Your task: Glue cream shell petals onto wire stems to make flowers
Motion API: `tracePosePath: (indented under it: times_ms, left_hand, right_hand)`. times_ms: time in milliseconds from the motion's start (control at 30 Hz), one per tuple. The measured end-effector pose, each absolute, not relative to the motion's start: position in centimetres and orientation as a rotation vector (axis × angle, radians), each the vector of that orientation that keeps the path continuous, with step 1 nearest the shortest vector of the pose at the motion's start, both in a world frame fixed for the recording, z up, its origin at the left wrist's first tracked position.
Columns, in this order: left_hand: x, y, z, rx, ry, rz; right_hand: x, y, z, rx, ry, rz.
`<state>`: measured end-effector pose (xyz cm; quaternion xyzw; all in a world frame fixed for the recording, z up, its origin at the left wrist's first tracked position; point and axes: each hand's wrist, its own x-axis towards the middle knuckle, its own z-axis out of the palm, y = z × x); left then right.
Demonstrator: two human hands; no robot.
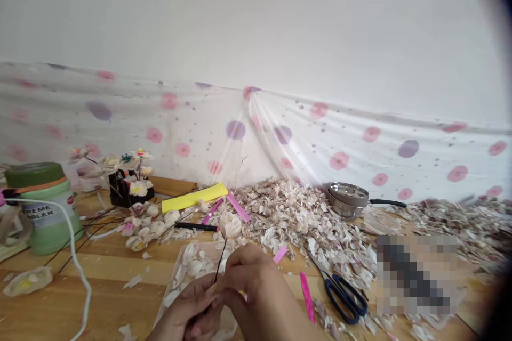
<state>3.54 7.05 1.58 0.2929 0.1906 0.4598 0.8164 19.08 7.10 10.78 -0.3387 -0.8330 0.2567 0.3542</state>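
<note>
My left hand (191,309) and my right hand (250,282) meet low in the middle of the view, fingers pinched together on a thin dark wire stem (220,264). The stem rises to a small cream flower (231,225) made of pale petals. Under my hands lies a clear tray (180,272) with several loose pale petals. A strip of pink tape (280,254) sticks out just behind my right hand.
A big heap of pale husk scraps (296,213) covers the table's back. Blue-handled scissors (344,293), a pink strip (307,295), a metal pan (347,198), a green jar (44,208), a yellow sheet (195,198), finished flowers in a black holder (130,184) and a white cable (76,256) lie around.
</note>
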Motion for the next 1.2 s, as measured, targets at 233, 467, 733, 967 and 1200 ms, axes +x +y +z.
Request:
tracePosePath:
  times_ms: [233, 467, 733, 967, 1200]
  left_hand:
    - [3.7, 7.2, 1.1, 0.617, 0.427, 1.033]
    - [4.3, 6.8, 1.3, 0.705, 0.333, 0.955]
    - [4.6, 6.5, 0.8, 0.667, 0.269, 0.998]
    - [4.6, 6.3, 0.8, 0.687, 0.265, 0.978]
    - [4.9, 6.2, 0.8, 0.687, 0.266, 1.005]
  right_hand:
    - [19.8, 10.4, 9.7, -0.868, -1.496, 1.153]
    - [19.1, 11.6, 8.7, -0.867, -1.398, 1.260]
    - [19.0, 11.6, 8.1, -0.962, -1.475, 1.055]
    - [18.9, 11.2, 8.3, -1.009, -1.539, 0.866]
    - [19.0, 11.1, 8.4, -1.035, -1.614, 0.731]
